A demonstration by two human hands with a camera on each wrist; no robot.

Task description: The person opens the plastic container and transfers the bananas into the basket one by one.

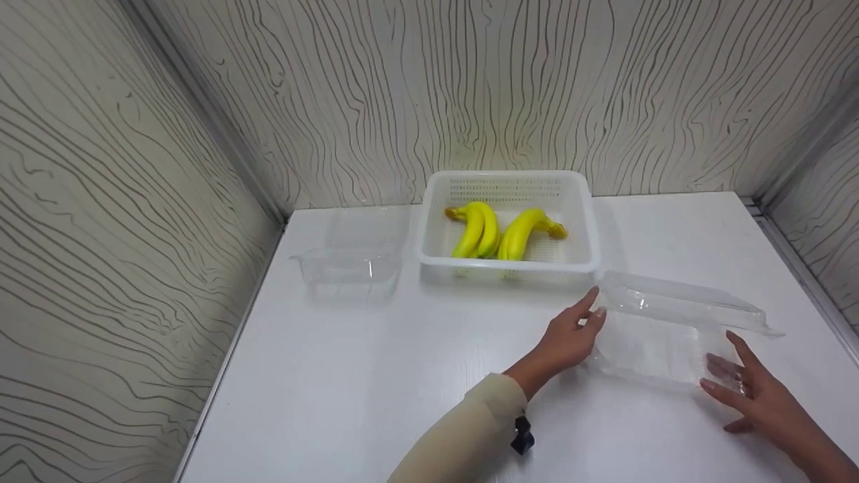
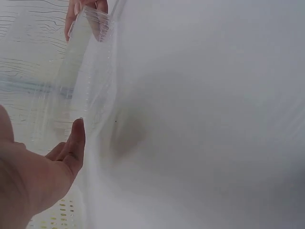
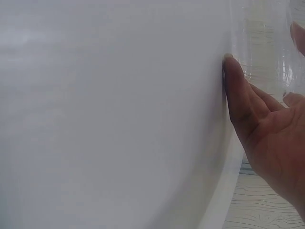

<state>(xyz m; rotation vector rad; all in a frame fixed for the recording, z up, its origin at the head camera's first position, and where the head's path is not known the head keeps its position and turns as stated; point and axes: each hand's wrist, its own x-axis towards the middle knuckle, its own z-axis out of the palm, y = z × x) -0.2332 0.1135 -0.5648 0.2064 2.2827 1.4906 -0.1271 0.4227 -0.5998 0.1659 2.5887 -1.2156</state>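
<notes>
A clear plastic clamshell container (image 1: 647,345) stands at the right of the table, its lid (image 1: 684,298) raised on the far side. My left hand (image 1: 567,335) is at its left end, thumb and index fingertip at the plastic, fingers relaxed. At the opposite end, my right hand (image 1: 762,396) spreads its fairly straight fingers along the wall; some of them show through the clear plastic. The left wrist view has the left hand (image 2: 45,171) beside the container (image 2: 95,81). In the right wrist view the right hand (image 3: 267,124) lies with extended fingers against the table.
A white perforated basket (image 1: 507,266) with yellow bananas (image 1: 480,228) stands at the back middle. Left of it sits another clear clamshell container (image 1: 349,268), lid up. Patterned panels (image 1: 429,94) wall in the white table (image 1: 322,396) at the back and sides.
</notes>
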